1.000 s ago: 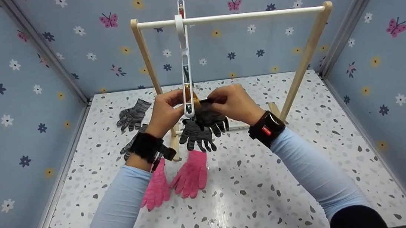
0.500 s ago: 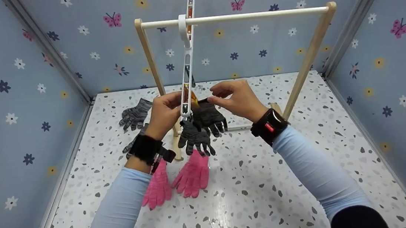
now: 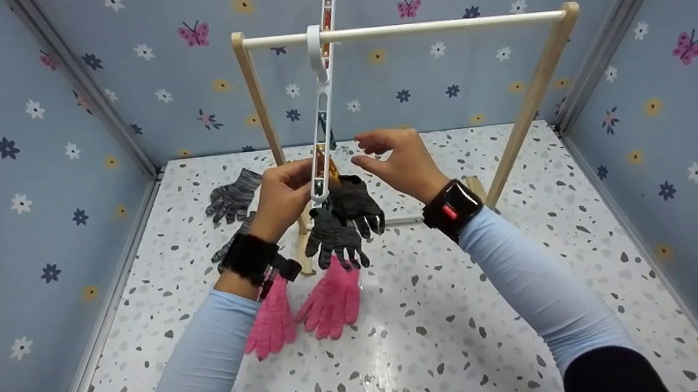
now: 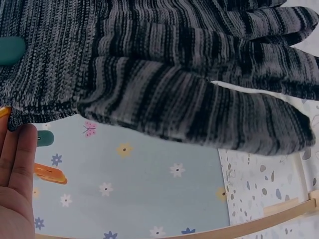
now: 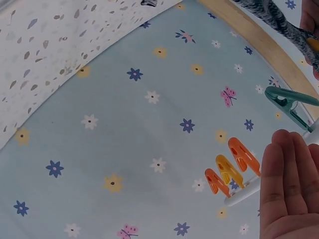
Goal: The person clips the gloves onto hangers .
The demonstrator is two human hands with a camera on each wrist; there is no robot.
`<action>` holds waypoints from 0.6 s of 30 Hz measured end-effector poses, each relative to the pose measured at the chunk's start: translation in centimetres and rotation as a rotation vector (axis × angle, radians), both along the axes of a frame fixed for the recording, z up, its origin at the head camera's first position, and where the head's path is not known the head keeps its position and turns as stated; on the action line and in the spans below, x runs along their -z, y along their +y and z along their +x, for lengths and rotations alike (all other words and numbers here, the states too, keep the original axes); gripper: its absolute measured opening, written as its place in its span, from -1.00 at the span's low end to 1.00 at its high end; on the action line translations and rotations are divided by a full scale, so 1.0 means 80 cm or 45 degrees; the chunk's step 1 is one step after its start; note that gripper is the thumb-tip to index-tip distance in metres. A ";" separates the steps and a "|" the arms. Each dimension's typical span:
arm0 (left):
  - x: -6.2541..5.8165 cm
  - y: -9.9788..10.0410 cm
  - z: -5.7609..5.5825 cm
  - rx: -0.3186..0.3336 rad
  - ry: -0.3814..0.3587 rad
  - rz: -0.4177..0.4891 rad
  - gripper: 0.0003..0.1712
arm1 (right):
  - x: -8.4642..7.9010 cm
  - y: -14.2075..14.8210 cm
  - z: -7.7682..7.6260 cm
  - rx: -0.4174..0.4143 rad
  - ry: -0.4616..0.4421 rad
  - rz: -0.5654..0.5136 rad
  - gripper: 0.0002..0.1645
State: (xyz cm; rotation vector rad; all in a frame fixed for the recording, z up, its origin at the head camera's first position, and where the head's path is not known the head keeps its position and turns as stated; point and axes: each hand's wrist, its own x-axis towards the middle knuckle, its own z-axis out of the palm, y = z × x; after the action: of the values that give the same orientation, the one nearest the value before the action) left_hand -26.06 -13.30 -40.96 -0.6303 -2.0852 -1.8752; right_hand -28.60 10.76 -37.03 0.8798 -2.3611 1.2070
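Observation:
My left hand (image 3: pixel 285 196) is at the near end of a white clip hanger (image 3: pixel 323 85), pinching a yellow clothespin (image 3: pixel 334 170). A dark grey striped knit glove (image 3: pixel 359 202) hangs by its cuff just under that clothespin. Another such glove (image 3: pixel 333 236) hangs in front, fingers down; large in the left wrist view, its cuff carries a green clothespin (image 4: pixel 11 51). My right hand (image 3: pixel 402 160) is held in the air to the right of the hanger, fingers apart from the gloves and holding nothing. Straight fingers (image 5: pixel 294 179) show in the right wrist view.
The hanger hooks over the white rod (image 3: pixel 435 25) of a wooden rack (image 3: pixel 532 101). Two pink gloves (image 3: pixel 334 303) lie below on the speckled surface (image 3: pixel 452 340); grey striped gloves (image 3: pixel 234 197) lie to the left. Orange clothespins (image 5: pixel 243 155) line the far part of the hanger. Flowered panels surround everything.
My right hand has let go of the rear glove's cuff and drawn up and away from it. The hanger has swung slightly, its near end to the left. The left hand stays at the clothespin.

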 end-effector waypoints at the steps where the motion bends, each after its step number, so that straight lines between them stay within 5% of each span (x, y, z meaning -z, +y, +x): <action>1: 0.000 0.000 0.000 -0.004 -0.005 0.001 -0.70 | 0.000 -0.001 -0.001 0.003 0.008 0.008 -0.61; 18: -0.001 -0.006 0.009 -0.017 -0.033 0.012 -0.69 | -0.007 -0.031 -0.011 0.023 -0.019 0.001 -0.44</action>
State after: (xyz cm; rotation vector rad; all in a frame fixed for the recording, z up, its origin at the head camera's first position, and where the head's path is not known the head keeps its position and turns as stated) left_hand -25.36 -13.80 -40.86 -0.5915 -2.0898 -1.8947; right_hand -29.50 8.28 -36.50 0.8511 -2.3763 1.2101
